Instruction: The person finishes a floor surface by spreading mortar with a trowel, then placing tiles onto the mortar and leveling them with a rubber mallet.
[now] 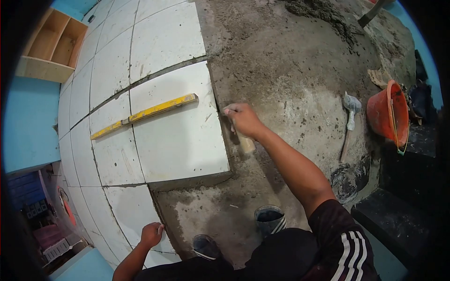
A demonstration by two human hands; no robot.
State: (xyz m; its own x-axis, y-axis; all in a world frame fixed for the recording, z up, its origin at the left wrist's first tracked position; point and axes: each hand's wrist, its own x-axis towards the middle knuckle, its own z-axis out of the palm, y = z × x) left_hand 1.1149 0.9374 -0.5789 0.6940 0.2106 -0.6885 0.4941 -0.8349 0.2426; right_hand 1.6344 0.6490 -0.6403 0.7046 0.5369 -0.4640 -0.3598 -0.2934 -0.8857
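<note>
My right hand [243, 121] is closed on a trowel with a pale wooden handle [246, 144], slightly blurred. It is beside the exposed edge of a large white tile [176, 140], and most of the trowel's blade is hidden. My left hand [152, 234] is closed above a lower white tile [133, 206], near its edge; nothing shows in its fingers. A yellow spirit level [159, 108] lies slantwise across two tiles.
On the right, a white-headed mallet [350, 112] lies on the rough floor beside an orange bucket [380, 114]. Wet mortar [323, 18] is heaped at the far end. Dark steps [398, 215] stand at right, a wooden shelf [49, 68] at upper left.
</note>
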